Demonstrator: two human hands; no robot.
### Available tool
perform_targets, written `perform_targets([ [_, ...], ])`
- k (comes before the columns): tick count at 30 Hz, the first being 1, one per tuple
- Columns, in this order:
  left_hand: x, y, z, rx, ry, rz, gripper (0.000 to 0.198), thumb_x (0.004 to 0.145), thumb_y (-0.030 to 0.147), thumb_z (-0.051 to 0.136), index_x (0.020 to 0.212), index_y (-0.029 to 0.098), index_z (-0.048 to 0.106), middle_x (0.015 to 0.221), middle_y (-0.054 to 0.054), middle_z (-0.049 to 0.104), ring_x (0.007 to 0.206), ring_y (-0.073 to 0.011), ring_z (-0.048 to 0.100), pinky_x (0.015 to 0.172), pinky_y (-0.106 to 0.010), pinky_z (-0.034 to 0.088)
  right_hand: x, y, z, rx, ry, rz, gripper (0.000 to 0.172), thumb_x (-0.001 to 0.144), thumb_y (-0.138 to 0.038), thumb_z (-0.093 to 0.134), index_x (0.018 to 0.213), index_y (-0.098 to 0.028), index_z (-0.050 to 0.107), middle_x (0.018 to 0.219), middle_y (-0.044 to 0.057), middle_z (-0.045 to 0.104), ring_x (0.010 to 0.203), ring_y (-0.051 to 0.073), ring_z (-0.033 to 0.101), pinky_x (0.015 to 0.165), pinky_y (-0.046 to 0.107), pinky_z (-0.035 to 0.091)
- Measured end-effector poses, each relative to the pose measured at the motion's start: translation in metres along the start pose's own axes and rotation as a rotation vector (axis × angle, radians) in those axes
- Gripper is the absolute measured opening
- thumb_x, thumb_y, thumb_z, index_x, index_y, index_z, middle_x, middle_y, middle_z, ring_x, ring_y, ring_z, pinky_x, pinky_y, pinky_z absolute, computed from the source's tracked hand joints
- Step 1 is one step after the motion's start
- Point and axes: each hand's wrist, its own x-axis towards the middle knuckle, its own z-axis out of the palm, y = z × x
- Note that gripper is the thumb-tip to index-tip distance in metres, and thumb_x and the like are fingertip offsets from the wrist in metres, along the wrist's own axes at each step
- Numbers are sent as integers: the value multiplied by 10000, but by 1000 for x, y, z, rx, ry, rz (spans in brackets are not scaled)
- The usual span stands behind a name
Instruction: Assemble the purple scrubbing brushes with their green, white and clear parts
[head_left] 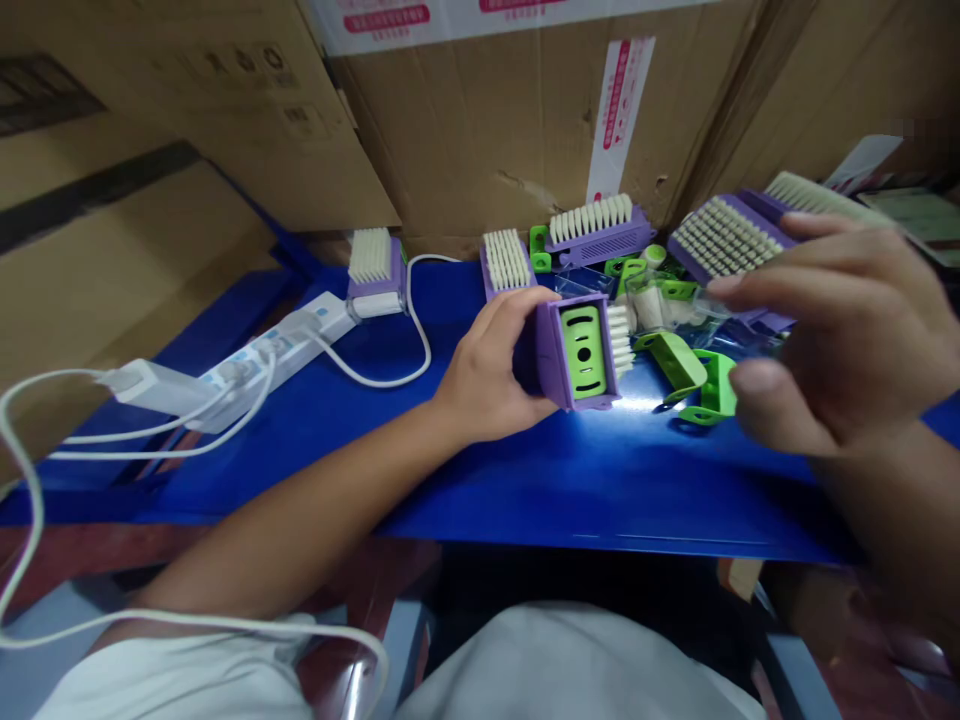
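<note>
- While the left hand (487, 370) wraps closed around one purple brush (577, 350), that brush sits mid-view, its green panel facing the camera.
- The right hand (840, 330) hovers half-open at 3 o'clock, holding nothing visible.
- Five more brushes (506, 262) stand from 10 to 2 o'clock on the blue table (600, 490).
- Two green clips (675, 360) lie at 3 o'clock, just beside the held brush.
- One white power strip (277, 350) lies at 9 o'clock.
</note>
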Motion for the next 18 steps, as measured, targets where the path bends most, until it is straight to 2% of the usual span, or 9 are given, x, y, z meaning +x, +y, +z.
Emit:
perform_targets([
  [2, 0, -4, 0, -24, 17, 2, 854, 759, 336, 952, 1482, 278, 501, 1415, -87, 709, 1284, -313, 736, 1113, -480, 628, 4, 8, -3, -86, -32, 83, 307, 1063, -304, 571, 1279, -258, 784, 1023, 79, 803, 935, 317, 756, 1045, 580, 576],
  [3, 0, -6, 1, -42, 28, 8, 853, 766, 348, 943, 1490, 278, 498, 1420, -88, 704, 1287, -313, 736, 1107, -482, 633, 6, 13, -5, -113, -53, 93, 243, 1047, -287, 599, 1171, -239, 802, 994, 82, 821, 890, 306, 757, 950, 539, 590],
  [5, -1, -9, 2, -77, 50, 8, 847, 778, 374, 926, 1501, 277, 495, 1420, -89, 697, 1288, -316, 736, 1100, -495, 640, 10, 21, -7, -141, -196, 161, 233, 1040, -293, 592, 1007, -221, 812, 905, 86, 826, 804, 282, 753, 809, 467, 570],
  [7, -2, -12, 4, -102, 53, -14, 845, 785, 402, 919, 1505, 281, 495, 1413, -88, 697, 1288, -322, 735, 1102, -509, 642, 12, 30, -9, -153, -386, 251, 281, 1004, -333, 583, 970, -218, 837, 823, 85, 814, 750, 270, 753, 687, 399, 524],
  [9, -2, -12, 4, -108, 39, -60, 845, 789, 413, 923, 1508, 294, 495, 1410, -82, 699, 1287, -323, 733, 1111, -511, 641, 12, 37, -11, -175, -565, 351, 315, 920, -382, 596, 978, -234, 868, 669, 57, 751, 602, 241, 682, 581, 354, 434],
  [11, -3, -11, 4, -117, 34, -88, 854, 780, 409, 933, 1505, 302, 497, 1403, -75, 700, 1274, -319, 736, 1105, -503, 646, 11, 42, -12, -220, -727, 411, 359, 865, -422, 596, 996, -251, 883, 535, 27, 654, 479, 214, 558, 544, 337, 356],
  [13, -3, -10, 4, -126, 40, -92, 856, 767, 372, 940, 1497, 294, 500, 1399, -73, 699, 1267, -310, 738, 1099, -491, 649, 11, 44, -11, -282, -852, 439, 384, 861, -445, 593, 1020, -256, 886, 492, 19, 613, 455, 208, 500, 548, 330, 331],
  [15, -3, -9, 3, -127, 46, -90, 863, 754, 329, 944, 1491, 281, 499, 1401, -73, 698, 1273, -305, 737, 1103, -479, 647, 11, 42, -9, -328, -930, 449, 383, 886, -442, 598, 1044, -245, 886, 524, 38, 649, 501, 224, 544, 569, 330, 352],
  [18, -2, -9, 3, -113, 36, -112, 896, 738, 306, 959, 1500, 280, 487, 1424, -80, 694, 1296, -311, 731, 1128, -473, 639, 13, 36, -6, -361, -967, 433, 365, 921, -407, 613, 1080, -222, 885, 572, 67, 696, 565, 253, 612, 589, 344, 375],
])
